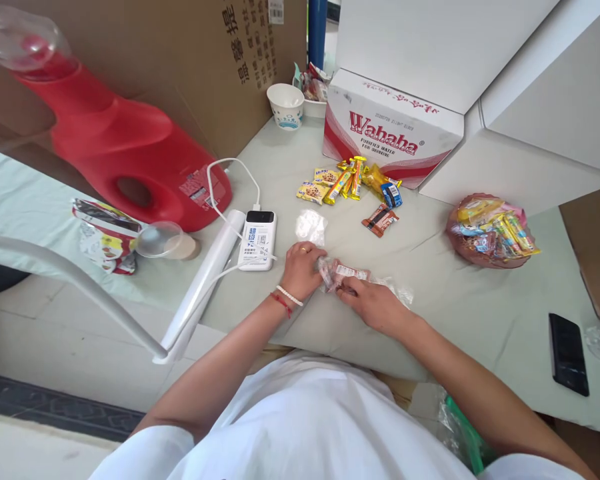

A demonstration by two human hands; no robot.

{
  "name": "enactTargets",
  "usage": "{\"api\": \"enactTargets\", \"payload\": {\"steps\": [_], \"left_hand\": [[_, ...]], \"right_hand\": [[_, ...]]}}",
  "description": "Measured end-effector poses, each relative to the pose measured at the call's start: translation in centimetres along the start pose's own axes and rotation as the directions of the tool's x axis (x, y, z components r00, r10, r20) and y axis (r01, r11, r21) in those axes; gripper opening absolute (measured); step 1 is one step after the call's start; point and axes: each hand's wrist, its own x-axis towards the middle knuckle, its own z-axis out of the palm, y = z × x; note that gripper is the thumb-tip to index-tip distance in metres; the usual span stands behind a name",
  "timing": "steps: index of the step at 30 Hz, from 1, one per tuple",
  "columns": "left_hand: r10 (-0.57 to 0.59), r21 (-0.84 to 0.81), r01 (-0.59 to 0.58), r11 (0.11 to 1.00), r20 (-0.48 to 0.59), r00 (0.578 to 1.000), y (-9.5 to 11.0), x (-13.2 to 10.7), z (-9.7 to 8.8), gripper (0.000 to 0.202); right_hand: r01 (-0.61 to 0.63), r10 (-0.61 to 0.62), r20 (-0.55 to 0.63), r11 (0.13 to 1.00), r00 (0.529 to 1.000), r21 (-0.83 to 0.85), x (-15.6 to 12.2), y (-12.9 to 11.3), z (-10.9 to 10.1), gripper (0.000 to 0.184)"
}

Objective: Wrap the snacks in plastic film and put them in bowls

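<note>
Both hands meet at the middle of the grey table (460,313), right in front of the person's white shirt. The left hand (300,270), with a bead bracelet and a red thread at the wrist, is curled tight on the left end of a clear plastic bag (344,273); its fingertips fold out of sight beneath the plastic. The right hand (375,303) pinches the bag's near edge from the other side, fingers bent and their tips hidden under the crinkled film. Something reddish with a white label lies inside the bag, but the glare off the plastic makes it hard to read. Just beyond the left hand sits a white power bank (257,240), with a small empty clear bag (311,227) beside it. Farther back a loose pile of snack bars (347,180) lies against the Wahaha box (390,127), and one brown bar (380,219) lies apart from it. Off to the right a pink bag of sweets (487,230) bulges, its contents a blur of colours. The black phone (569,353) lies near the right edge. The red detergent jug (125,153) lies on its side at left, its top cut off by the frame.
</note>
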Motion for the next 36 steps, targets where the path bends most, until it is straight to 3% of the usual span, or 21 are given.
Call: {"api": "enactTargets", "payload": {"steps": [3, 5, 9, 11, 14, 16, 18, 22, 24, 25, 28, 30, 33, 36], "left_hand": [[0.043, -0.181, -0.039, 0.983, 0.018, 0.999, -0.8, -2.0, -1.5, 0.025], [-0.024, -0.208, 0.019, 0.978, -0.024, 0.999, -0.6, -3.1, -2.1, 0.027], [-0.247, -0.009, 0.247, 0.969, -0.101, 0.964, 1.8, -2.8, -1.9, 0.058], [-0.272, 0.113, 0.277, 0.954, -0.054, 0.961, 3.1, -1.8, -1.8, 0.066], [-0.264, 0.184, 0.245, 0.952, 0.09, 0.96, 4.3, -1.1, -2.3, 0.033], [-0.242, 0.12, 0.229, 0.966, 0.11, 0.964, 4.9, -1.4, -2.6, 0.019], [-0.225, -0.005, 0.226, 0.974, 0.07, 0.972, 5.4, -1.9, -2.4, 0.019], [-0.235, -0.225, 0.251, 0.941, 0.095, 0.967, 6.4, -2.4, -0.1, 0.028], [-0.188, -0.171, 0.201, 0.965, 0.087, 0.978, 6.6, -2.4, 1.2, 0.032], [-0.157, -0.101, 0.163, 0.981, 0.071, 0.985, 6.6, -2.4, 1.6, 0.032], [-0.13, 0.105, 0.125, 0.987, 0.034, 0.991, 6.3, -2.8, 2.2, 0.025], [-0.162, 0.165, 0.164, 0.973, -0.027, 0.986, 6.0, -3.0, 2.2, 0.034], [-0.178, 0.21, 0.195, 0.958, -0.096, 0.979, 5.5, -2.8, 2.2, 0.056], [-0.166, 0.259, 0.168, 0.951, -0.028, 0.986, 5.7, -2.4, 2.2, 0.039]], "right_hand": [[-0.044, 0.071, -0.148, 0.983, 0.987, 0.178, -1.5, -0.1, 2.6, 0.038], [-0.04, 0.095, -0.222, 0.97, 0.97, 0.241, -2.0, -0.2, 3.7, 0.034], [-0.086, 0.133, -0.238, 0.976, 0.962, 0.198, -2.4, -0.5, 4.7, 0.036], [-0.099, 0.136, -0.226, 0.981, 0.965, 0.167, -2.5, -0.5, 4.9, 0.037], [-0.101, 0.127, -0.215, 0.987, 0.968, 0.126, -2.6, -0.4, 5.0, 0.038], [-0.105, 0.127, -0.21, 0.988, 0.969, 0.113, -2.6, -0.3, 5.1, 0.038], [-0.112, 0.137, -0.213, 0.985, 0.967, 0.129, -2.5, -0.4, 5.1, 0.039], [-0.036, 0.113, -0.268, 0.96, 0.957, 0.279, -2.6, -0.5, 4.5, 0.038], [-0.022, 0.164, -0.341, 0.923, 0.926, 0.384, -3.0, -0.5, 4.1, 0.038], [-0.069, 0.249, -0.39, 0.905, 0.887, 0.421, -3.3, -0.4, 3.9, 0.039], [-0.392, 0.558, -0.48, 0.825, 0.677, 0.407, -4.4, 0.2, 3.6, 0.041], [-0.573, 0.651, -0.465, 0.755, 0.6, 0.318, -5.0, 0.6, 3.2, 0.034], [-0.635, 0.686, -0.398, 0.722, 0.609, 0.273, -4.9, 0.7, 2.2, 0.018], [-0.564, 0.663, -0.315, 0.746, 0.679, 0.355, -3.0, -0.4, 1.0, 0.02]]}}
